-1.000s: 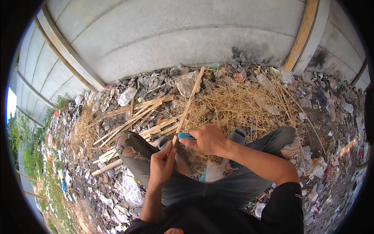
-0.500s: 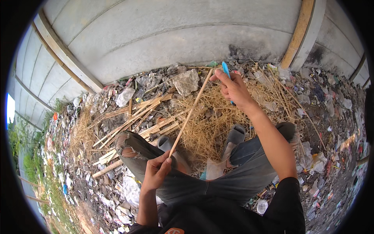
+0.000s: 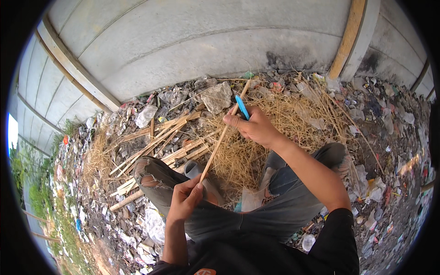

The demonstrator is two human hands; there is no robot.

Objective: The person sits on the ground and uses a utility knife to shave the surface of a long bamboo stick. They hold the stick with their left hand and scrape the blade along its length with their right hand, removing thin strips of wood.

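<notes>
A thin bamboo strip (image 3: 215, 152) slants up and away from my left hand (image 3: 184, 201), which pinches its near end above my left thigh. My right hand (image 3: 256, 127) is closed around a slim blue utility knife (image 3: 242, 108) and lies against the strip at its upper part, the thumb across it. The knife's upper end sticks out above my fingers, beside the strip; its blade cannot be made out. Beneath the strip spreads a heap of straw-like shavings (image 3: 238, 158).
Split bamboo pieces (image 3: 183, 150) lie in a pile left of the shavings. A pale rock (image 3: 217, 97) sits near the grey concrete wall (image 3: 197, 48). Plastic litter (image 3: 153, 224) covers the ground around my legs. A wooden post (image 3: 347, 41) leans at the wall's right.
My right hand with the knife has come down and left, from near the strip's far tip onto its upper part. My left hand keeps its pinch in nearly the same place.
</notes>
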